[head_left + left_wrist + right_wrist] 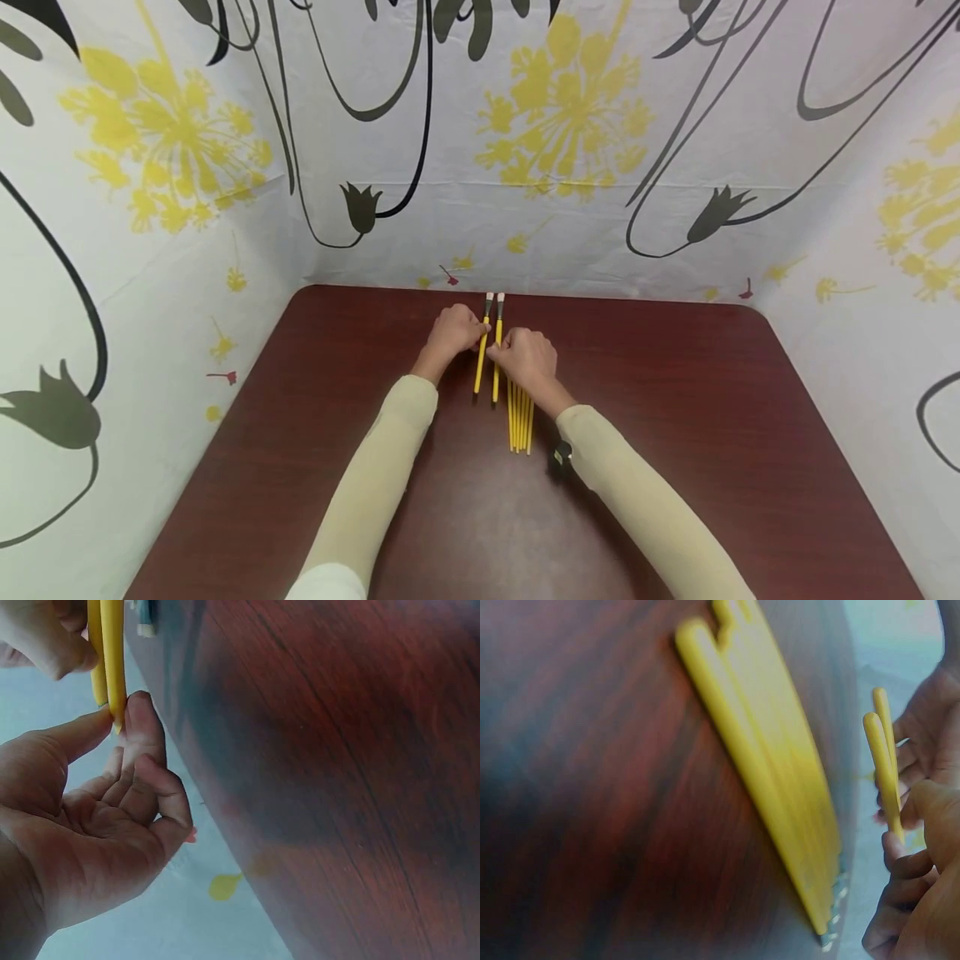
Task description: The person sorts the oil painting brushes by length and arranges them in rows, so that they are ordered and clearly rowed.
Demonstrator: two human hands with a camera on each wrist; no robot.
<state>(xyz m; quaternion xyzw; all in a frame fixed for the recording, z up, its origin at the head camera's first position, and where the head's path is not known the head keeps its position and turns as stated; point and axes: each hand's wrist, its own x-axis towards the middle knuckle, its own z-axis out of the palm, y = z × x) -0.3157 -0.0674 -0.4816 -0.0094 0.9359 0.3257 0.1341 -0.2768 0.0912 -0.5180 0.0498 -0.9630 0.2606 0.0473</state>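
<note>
You've got a yellow-handled paintbrush in each hand: your left hand [456, 327] pinches the left paintbrush [478, 371] between thumb and forefinger, and your right hand [529, 358] has its fingers clamped on the right paintbrush [497, 383]. Both have their white bristles pointing away from you, up by the desk's far edge. Watch your right hand though, it sits over the row of paintbrushes [519, 421] lying side by side on the desk [300, 467], hiding their far ends in the head view. There's also a small black gadget [561, 457] by your right cuff. The flower-print backdrop [525, 237] comes right up behind the far edge, so your room is sideways or back toward you. Handles are too blurry to check for lettering.
</note>
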